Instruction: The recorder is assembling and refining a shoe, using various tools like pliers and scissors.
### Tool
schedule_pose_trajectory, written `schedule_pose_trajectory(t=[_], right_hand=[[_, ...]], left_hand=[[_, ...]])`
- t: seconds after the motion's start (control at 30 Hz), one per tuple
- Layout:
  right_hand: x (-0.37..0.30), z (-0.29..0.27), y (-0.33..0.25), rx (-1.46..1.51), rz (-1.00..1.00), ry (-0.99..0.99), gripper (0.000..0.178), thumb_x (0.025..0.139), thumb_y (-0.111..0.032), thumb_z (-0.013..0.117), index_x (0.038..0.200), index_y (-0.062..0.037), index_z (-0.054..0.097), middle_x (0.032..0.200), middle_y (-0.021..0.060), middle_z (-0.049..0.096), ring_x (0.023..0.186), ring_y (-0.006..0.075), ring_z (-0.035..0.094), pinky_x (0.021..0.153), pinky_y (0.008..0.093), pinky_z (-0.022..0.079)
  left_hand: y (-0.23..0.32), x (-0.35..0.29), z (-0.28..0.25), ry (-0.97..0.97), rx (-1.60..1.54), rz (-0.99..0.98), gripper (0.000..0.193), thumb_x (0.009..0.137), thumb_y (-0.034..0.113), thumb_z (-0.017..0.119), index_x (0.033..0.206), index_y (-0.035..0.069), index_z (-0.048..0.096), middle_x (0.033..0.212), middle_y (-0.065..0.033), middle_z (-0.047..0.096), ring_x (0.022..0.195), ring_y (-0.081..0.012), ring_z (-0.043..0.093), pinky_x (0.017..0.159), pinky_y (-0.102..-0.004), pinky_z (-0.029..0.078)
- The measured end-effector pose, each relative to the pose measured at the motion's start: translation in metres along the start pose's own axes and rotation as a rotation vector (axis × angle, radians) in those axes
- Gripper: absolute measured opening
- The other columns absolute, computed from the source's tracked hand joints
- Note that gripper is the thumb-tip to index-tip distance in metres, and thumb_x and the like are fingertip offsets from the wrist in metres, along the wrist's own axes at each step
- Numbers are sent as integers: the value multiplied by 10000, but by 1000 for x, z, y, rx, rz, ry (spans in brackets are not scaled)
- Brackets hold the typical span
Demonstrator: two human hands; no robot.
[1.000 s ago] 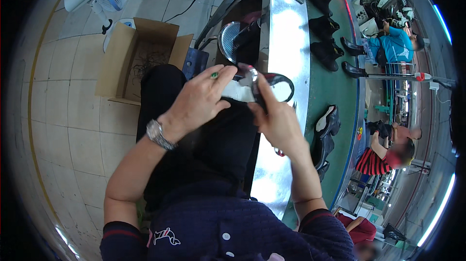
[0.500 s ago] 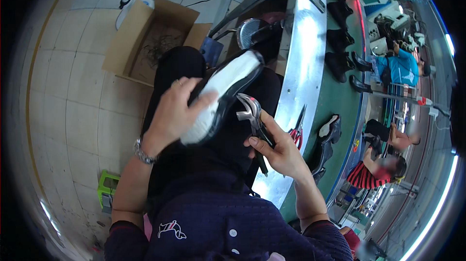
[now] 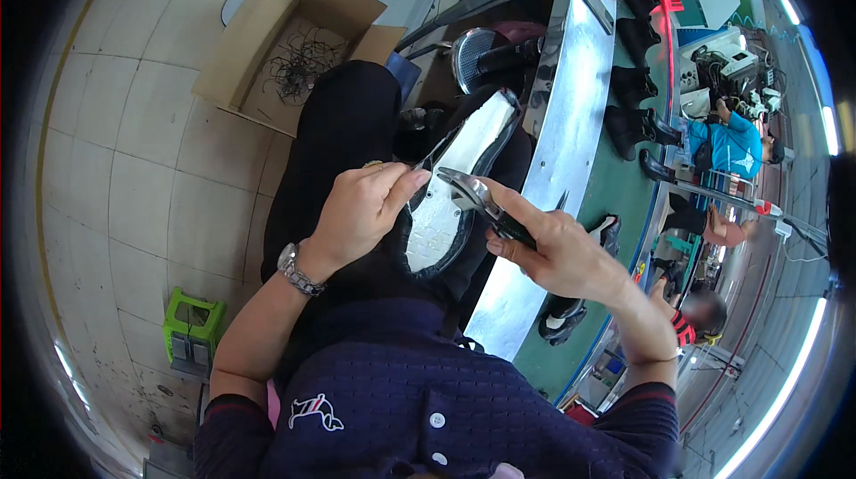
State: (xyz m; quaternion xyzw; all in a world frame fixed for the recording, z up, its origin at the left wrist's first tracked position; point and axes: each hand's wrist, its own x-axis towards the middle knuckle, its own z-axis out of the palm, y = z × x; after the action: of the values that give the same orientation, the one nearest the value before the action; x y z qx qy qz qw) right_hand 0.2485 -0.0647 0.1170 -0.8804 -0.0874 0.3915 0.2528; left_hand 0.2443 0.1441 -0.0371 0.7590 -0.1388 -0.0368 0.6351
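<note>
A black shoe upper with a white sole board [image 3: 437,238] lies bottom up across my lap, its toe pointing away to the right. My left hand [image 3: 361,212] is closed at the shoe's left edge, pinching a thin dark strand [image 3: 433,155] that runs along the edge. In my right hand [image 3: 557,243] is a pair of metal lasting pincers [image 3: 473,194] with dark handles. Their jaws rest over the middle of the white board, close to my left fingertips. Whether the jaws grip anything cannot be made out.
A cardboard box [image 3: 241,51] with tangled dark strands stands at the far left. To the right, a metal ledge [image 3: 557,140] borders a green bench [image 3: 593,185] bearing several black shoes [image 3: 629,127]. A green plastic stool [image 3: 192,323] stands at left. People work beyond the bench.
The pincers have moved from beside the shoe onto its white board. My left hand has left the board and now pinches the strand at its edge. The shoe lies farther right.
</note>
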Motion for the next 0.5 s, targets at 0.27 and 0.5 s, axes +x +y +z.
schedule_pose_trajectory(t=[0.27,0.5], right_hand=[[17,-29,-24,-241,126,-289,626,954,-142,565,1494,-228,262,697,186,624,624,331,655,640,452,515],[11,-21,-7,-589,-84,-100,723,898,-90,587,1504,-321,268,876,176,646,797,316,679,687,421,552]], left_hand=[[16,-2,-1,-108,335,139,251,937,200,600,810,-17,593,663,-148,589,624,-291,626,550,-388,477],[22,5,-15,-201,116,-127,218,952,156,573,947,-56,622,730,-164,622,648,-288,646,618,-332,529]])
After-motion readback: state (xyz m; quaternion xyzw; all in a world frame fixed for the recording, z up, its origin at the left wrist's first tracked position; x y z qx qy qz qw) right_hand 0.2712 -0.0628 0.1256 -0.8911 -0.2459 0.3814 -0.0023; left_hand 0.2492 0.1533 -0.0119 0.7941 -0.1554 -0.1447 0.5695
